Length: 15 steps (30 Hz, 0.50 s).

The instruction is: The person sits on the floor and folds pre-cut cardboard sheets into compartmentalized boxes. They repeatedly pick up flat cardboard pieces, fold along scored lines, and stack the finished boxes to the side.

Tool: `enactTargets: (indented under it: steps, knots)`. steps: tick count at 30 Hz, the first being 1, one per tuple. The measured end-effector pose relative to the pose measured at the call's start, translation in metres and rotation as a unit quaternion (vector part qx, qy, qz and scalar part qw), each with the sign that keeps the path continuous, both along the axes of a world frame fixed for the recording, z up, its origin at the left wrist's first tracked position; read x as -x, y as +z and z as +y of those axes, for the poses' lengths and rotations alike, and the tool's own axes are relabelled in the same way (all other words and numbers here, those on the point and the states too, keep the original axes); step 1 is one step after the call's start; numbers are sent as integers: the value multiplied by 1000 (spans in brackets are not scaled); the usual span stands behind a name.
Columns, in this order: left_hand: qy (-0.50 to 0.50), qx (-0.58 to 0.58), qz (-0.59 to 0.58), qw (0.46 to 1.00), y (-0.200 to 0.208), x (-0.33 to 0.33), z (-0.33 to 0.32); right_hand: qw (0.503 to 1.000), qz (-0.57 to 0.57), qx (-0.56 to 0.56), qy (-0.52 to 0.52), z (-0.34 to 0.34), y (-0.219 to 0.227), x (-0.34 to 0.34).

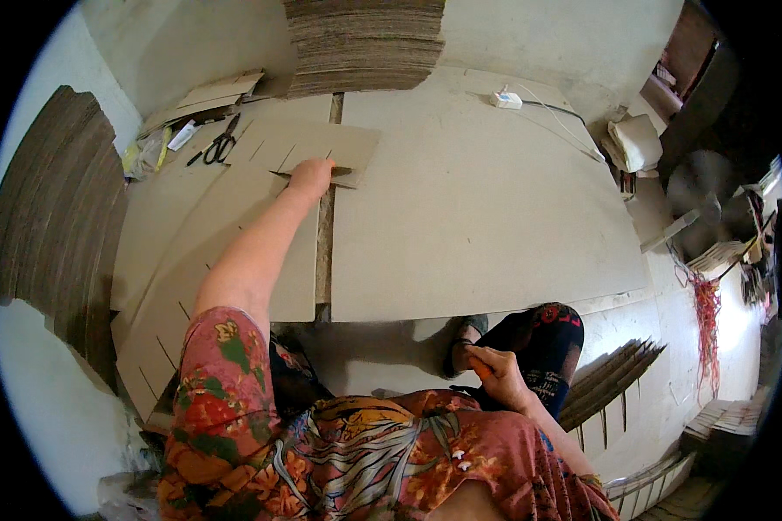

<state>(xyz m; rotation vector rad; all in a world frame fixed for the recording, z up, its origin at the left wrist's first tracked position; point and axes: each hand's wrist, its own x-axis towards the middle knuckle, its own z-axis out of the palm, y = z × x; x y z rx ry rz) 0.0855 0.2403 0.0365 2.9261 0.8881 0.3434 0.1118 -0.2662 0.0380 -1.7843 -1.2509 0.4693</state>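
My left hand (311, 178) reaches far over the table with its fingers closed on a slotted cardboard sheet (356, 143). Dark gaps show on both sides of the fingers, where the board lifts or parts. More of that pale board, cut with short slits, runs down the table's left side. My right hand (502, 380) is low, over my lap by the right knee, wrapped round a small orange object (480, 368). Most of this object is hidden in the fist, so its kind cannot be told.
Black scissors (221, 146) lie at the far left. Tall cardboard stacks (56, 226) stand left and at the back (365, 43). A white power strip (506, 100) with a cable sits far right. Beyond are a fan (699, 195), red strings (706, 330) and slotted cardboard pieces (613, 382).
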Motion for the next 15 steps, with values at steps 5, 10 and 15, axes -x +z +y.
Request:
enactTargets:
  steps: [5,10,15]
  knots:
    - [36,262,-160,951,26,5,31,999,40,13,-9,2,0,0]
    - [-78,152,-350,921,57,13,-6,982,180,15,-45,-3,-4,-3]
    - [-374,165,-306,859,52,55,-174,818,557,-131,-52,33,52,7]
